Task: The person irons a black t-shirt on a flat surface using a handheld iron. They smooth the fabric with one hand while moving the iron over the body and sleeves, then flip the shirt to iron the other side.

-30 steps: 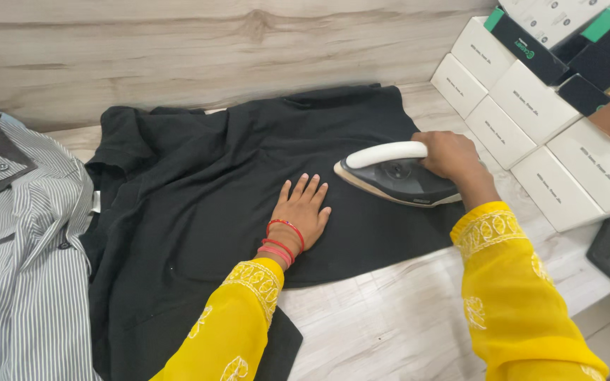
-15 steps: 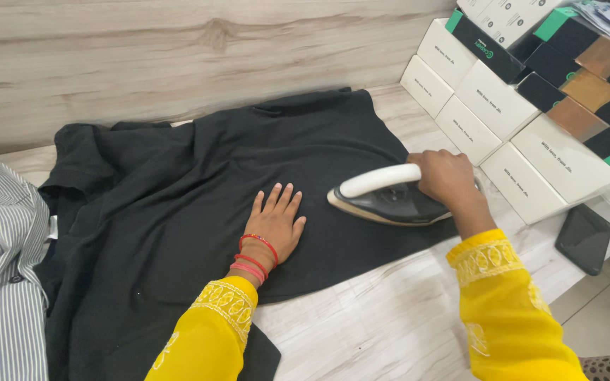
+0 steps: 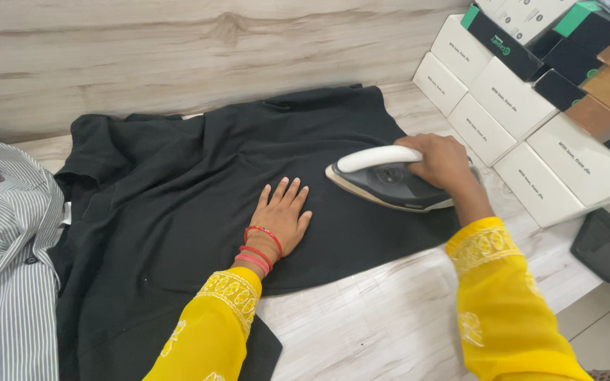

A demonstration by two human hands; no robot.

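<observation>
Right hand point(image 3: 445, 161) wrapped round the white handle of one iron point(image 3: 388, 180), sole flat on the black garment point(image 3: 248, 190), nose pointing left, likely to press the cloth smooth. Left hand point(image 3: 282, 215) spread wide and flat on the same garment, just left of the iron and apart from it, apparently pinning the cloth so it stays taut. Three red bangles point(image 3: 259, 247) at that wrist; two yellow sleeves. Garment laid out across the pale wooden table point(image 3: 390, 317). Far left of the iron, one striped shirt point(image 3: 8, 282). Right of the iron, stacked boxes point(image 3: 531, 106), six or so white, others black with green or brown ends; below them one flat black case point(image 3: 601, 243)
</observation>
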